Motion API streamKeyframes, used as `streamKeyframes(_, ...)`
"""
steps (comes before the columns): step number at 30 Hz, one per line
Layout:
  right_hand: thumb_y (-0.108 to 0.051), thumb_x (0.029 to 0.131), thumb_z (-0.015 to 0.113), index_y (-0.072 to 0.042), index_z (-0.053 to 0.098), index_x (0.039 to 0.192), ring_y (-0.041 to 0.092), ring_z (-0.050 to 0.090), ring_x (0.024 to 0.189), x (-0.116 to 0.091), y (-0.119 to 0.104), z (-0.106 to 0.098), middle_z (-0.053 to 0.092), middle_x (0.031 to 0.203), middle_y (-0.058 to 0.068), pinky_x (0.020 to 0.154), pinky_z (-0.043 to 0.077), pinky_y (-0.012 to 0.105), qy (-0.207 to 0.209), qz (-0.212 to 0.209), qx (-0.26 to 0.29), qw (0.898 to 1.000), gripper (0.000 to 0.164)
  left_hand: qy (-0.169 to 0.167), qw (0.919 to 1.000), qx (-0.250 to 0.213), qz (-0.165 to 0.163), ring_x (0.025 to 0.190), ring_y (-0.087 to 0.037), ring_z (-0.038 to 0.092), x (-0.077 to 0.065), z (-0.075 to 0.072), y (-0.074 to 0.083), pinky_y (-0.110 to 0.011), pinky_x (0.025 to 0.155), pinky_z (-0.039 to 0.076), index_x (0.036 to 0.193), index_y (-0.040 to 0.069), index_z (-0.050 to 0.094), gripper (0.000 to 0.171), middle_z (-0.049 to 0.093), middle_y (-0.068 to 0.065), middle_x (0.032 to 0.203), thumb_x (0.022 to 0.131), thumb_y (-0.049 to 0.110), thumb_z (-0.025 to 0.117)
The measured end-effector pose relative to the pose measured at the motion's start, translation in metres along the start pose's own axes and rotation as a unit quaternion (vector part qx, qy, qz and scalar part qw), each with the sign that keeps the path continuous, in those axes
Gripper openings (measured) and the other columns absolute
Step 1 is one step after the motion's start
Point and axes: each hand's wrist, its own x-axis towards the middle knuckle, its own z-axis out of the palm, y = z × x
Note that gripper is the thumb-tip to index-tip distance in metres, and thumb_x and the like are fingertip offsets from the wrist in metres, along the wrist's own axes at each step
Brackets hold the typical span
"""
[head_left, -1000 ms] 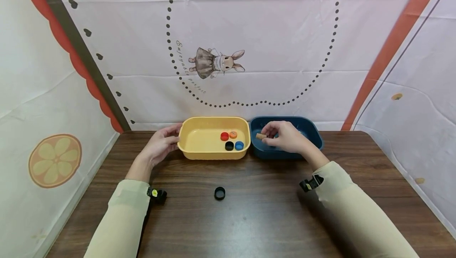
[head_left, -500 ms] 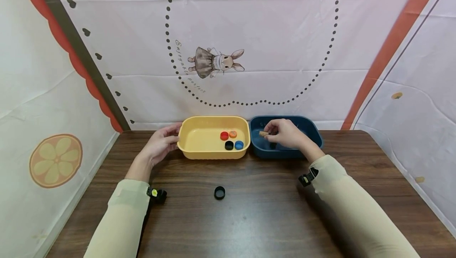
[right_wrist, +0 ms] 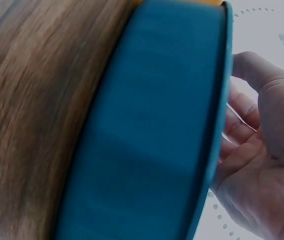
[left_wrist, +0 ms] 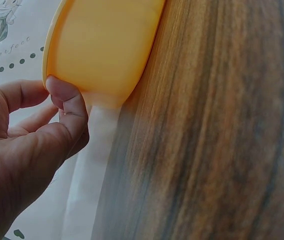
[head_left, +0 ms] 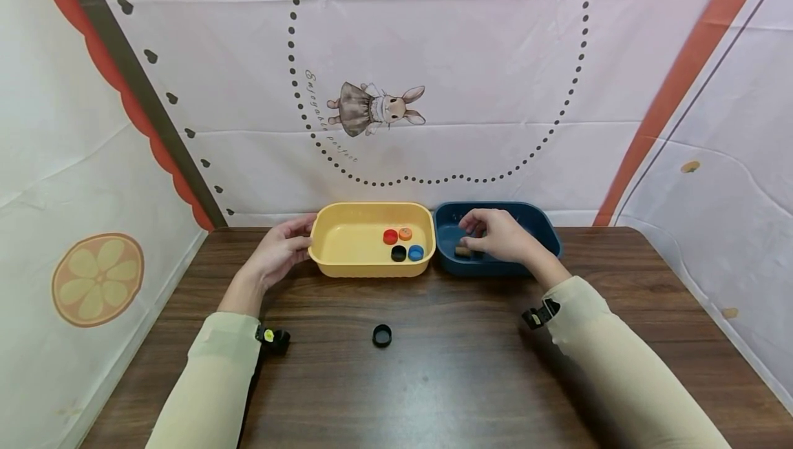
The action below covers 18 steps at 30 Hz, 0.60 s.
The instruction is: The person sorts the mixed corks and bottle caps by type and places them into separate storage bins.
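My left hand (head_left: 286, 249) holds the left end of a yellow plastic basin (head_left: 347, 271); in the left wrist view the thumb and index finger meet at its rim. Inside that basin, toward the right, lie a red bottle cap (head_left: 390, 237), an orange one (head_left: 405, 234), a black one (head_left: 398, 253) and a blue one (head_left: 416, 253). Over the dark blue basin (head_left: 551, 242) my right hand (head_left: 500, 234) hovers with fingers loosely bent. A brown cork-like piece (head_left: 462, 251) lies low in this basin, just below the fingers. In the right wrist view the basin's wall hides the fingertips.
A black ring-shaped cap (head_left: 382, 336) lies on the dark wooden table (head_left: 434, 380) in front of the yellow basin. The two basins stand side by side at the table's back edge, against a printed cloth (head_left: 495, 91).
The brown piece, earlier pinched in my right fingers, has moved slightly right, then dropped into the blue basin out of the fingers. The left hand stays at the yellow basin.
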Motion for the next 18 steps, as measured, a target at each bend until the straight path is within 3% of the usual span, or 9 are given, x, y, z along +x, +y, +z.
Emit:
streamKeyframes(9, -0.019, 0.096, 0.081, -0.013, 0.072, 0.121, 0.019, 0.063, 0.093, -0.012, -0.025, 0.003, 0.072, 0.108, 0.008, 0.078, 0.056, 0.040, 0.018, -0.052, 0.025, 0.998, 0.028, 0.004, 1.0000, -0.001, -0.002, 0.111, -0.029, 0.058, -0.001, 0.001, 0.000, -0.026, 0.080, 0.057, 0.165, 0.002, 0.033, 0.063, 0.040, -0.027, 0.148, 0.106, -0.007, 0.052)
streamKeyframes(18, -0.021, 0.097, 0.080, -0.010, 0.072, 0.124, 0.017, 0.064, 0.089, -0.021, -0.050, 0.011, 0.073, 0.106, 0.008, 0.075, 0.058, 0.041, -0.002, -0.096, 0.035, 0.995, 0.031, 0.004, 1.0000, 0.003, -0.002, 0.113, -0.031, 0.058, -0.001, 0.000, 0.000, -0.026, 0.081, 0.057, 0.166, 0.003, 0.033, 0.063, 0.039, -0.027, 0.149, 0.106, -0.007, 0.052)
